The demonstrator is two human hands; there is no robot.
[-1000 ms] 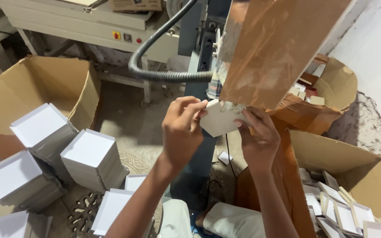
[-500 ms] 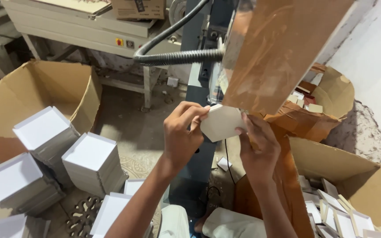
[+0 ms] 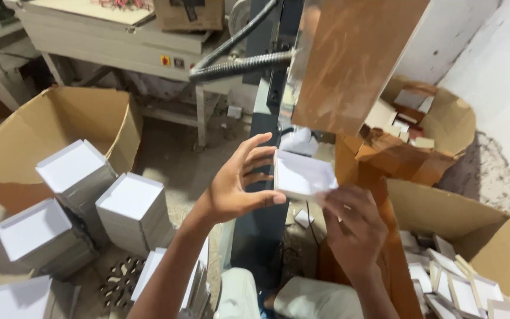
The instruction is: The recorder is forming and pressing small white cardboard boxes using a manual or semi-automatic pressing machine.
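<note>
Between both hands, held up before the grey machine column (image 3: 265, 118), sits a small white box (image 3: 303, 175), open face toward the camera. Left hand (image 3: 240, 186) grips its left edge, fingers spread behind; right hand (image 3: 354, 227) pinches the lower right corner from below.

We see stacks of white trays (image 3: 131, 207) on the floor left, beside a big open cardboard box (image 3: 60, 127). Grey machine bench (image 3: 113, 35) at the back, corrugated hose (image 3: 240, 64) running off it. Brown panel (image 3: 355, 59) hangs top centre. Right: a carton (image 3: 479, 236) of loose white pieces, and a round cardboard bin (image 3: 450, 124) behind it.
</note>
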